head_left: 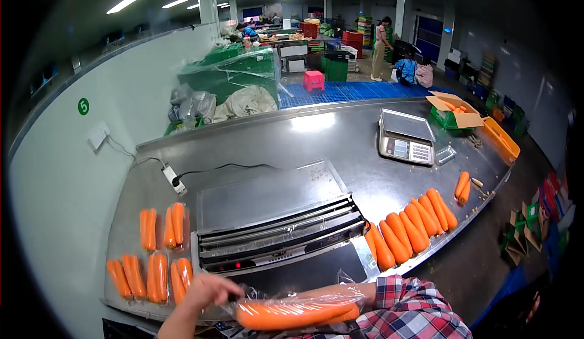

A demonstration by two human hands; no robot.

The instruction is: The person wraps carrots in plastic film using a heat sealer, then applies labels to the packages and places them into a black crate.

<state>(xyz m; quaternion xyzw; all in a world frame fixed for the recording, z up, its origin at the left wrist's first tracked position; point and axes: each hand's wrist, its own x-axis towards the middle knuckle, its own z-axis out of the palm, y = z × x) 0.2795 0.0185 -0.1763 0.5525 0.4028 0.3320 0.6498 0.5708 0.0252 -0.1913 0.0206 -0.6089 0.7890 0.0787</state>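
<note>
Your left hand reaches in from below, its grip curled tight on the left end of the film-wrapped carrots; they lie level, low at the worktop's near edge, before the wrapping machine; your right hand sits behind the film, grip impossible to tell, plaid sleeve bent inward; far right, 1 open cardboard box holds carrots.

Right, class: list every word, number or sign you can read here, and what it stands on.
"5": white numeral on a round green sign on the wall.
Display and keys of the scale: too small to read.
No other text is legible.
</note>
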